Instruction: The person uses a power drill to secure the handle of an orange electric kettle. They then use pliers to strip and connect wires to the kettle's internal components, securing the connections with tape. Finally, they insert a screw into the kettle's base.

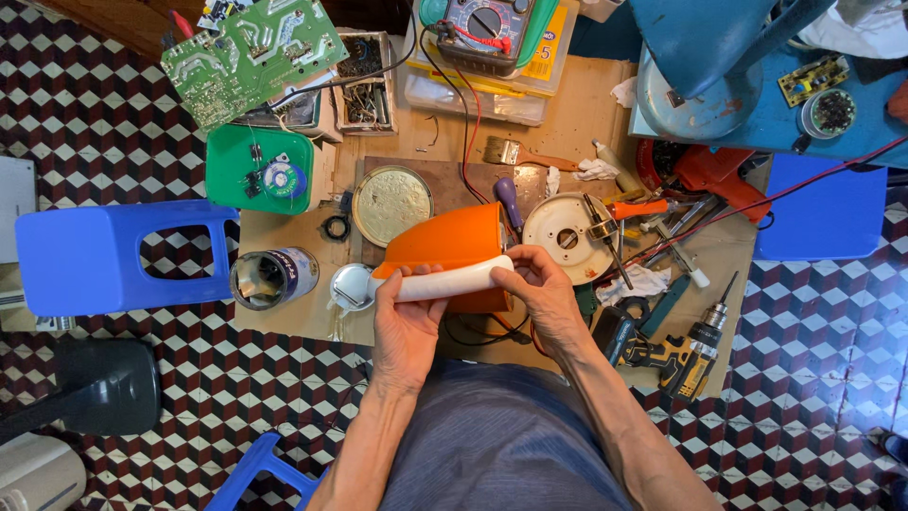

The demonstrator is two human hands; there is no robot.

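An orange plastic appliance housing (445,241) with a white handle (445,281) rests over the low cardboard-covered work surface (577,104) in front of me. My left hand (405,317) grips the white handle from below near its left end. On the handle's right end, my right hand (544,293) pinches it with the fingertips. Behind the housing lie a round brass-coloured disc (392,203) on a brown board and a white circular base plate (569,237).
A green circuit board (251,52), a multimeter (482,28), a paintbrush (515,153), a metal can (272,277), a cordless drill (676,355), and several screwdrivers and pliers crowd the surface. Blue plastic stools (104,255) stand left and right on the checkered floor.
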